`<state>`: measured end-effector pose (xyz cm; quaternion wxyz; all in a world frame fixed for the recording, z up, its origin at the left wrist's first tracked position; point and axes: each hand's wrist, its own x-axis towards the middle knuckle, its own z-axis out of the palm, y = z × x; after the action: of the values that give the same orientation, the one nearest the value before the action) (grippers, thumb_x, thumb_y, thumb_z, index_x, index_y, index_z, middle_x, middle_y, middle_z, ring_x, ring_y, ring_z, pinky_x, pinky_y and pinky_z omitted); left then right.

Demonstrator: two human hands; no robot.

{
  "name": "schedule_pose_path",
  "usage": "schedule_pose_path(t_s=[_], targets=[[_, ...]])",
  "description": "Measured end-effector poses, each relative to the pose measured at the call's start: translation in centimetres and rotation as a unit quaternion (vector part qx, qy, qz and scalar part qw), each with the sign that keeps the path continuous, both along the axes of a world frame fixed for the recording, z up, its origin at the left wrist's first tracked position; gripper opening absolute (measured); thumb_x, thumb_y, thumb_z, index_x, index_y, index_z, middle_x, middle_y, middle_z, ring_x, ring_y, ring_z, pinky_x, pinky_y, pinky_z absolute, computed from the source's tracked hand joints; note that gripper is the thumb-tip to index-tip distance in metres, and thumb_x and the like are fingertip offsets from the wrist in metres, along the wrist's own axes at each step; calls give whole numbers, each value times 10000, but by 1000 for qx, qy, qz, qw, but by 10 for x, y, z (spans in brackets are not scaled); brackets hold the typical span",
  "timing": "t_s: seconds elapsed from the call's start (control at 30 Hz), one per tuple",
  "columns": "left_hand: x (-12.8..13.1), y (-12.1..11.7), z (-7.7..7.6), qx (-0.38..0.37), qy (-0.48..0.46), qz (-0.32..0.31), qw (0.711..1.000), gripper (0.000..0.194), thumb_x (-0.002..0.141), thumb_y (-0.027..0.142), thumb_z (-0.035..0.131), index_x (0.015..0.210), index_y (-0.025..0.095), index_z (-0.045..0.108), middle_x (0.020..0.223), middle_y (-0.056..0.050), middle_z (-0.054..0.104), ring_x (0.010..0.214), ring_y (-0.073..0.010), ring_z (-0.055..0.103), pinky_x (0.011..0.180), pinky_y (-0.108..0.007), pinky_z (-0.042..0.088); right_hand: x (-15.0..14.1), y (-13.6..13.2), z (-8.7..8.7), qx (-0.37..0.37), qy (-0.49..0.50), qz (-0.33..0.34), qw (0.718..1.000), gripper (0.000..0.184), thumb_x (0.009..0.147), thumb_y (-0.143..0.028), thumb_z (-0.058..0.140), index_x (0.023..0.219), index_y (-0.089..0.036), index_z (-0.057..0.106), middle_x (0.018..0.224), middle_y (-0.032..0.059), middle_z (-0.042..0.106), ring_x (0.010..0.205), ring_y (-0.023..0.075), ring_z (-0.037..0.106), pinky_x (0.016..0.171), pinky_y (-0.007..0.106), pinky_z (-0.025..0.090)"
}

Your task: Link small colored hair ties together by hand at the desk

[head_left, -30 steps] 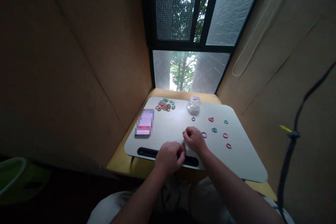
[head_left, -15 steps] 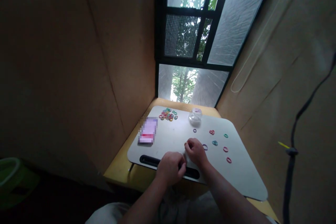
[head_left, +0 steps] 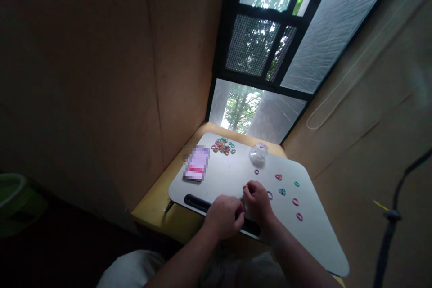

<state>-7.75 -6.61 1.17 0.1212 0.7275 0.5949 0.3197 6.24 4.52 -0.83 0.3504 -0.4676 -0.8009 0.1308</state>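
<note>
Both my hands hover close together over the front edge of a white lap table (head_left: 216, 180). My left hand (head_left: 225, 217) is curled closed, its fingertips turned toward the right hand; whatever it holds is hidden. Just beside it, my right hand (head_left: 259, 201) is closed in a pinch, with a tiny orange-tinted spot at the fingertips, too small to name. Right of this hand lie a purple hair-tie-like band (head_left: 269, 195), a blue-green bunch of bands (head_left: 282, 192), a red bunch (head_left: 278, 177), a green band (head_left: 296, 184) and two pink bands (head_left: 295, 201). A small dark purple band (head_left: 257, 172) lies beyond.
A pile of coloured bands (head_left: 222, 146) lies at the far left. Nearby is a phone (head_left: 196, 164) with a blurred screen. A clear plastic jar (head_left: 258, 156) stands at the back. A black slot (head_left: 197, 203) runs along the front edge. A green basket (head_left: 20, 207) is at lower left.
The camera view has tilted and shifted, so the table appears slightly lower and to the right. Both hands keep nearly the same pose; the bands lie as before.
</note>
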Motion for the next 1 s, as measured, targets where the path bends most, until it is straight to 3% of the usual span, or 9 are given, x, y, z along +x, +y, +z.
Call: schedule_pose_path(t_s=[1.0], targets=[[10,-1,6,-12,31,28,999,69,794,217,544,760,212,604,756,-27,634,777,-188,555,727,-311,389,2,0,7,4,27,6,1000,201,791,-226,513,593,-200,491,615,-11,511,648,144,479,633,254,334]])
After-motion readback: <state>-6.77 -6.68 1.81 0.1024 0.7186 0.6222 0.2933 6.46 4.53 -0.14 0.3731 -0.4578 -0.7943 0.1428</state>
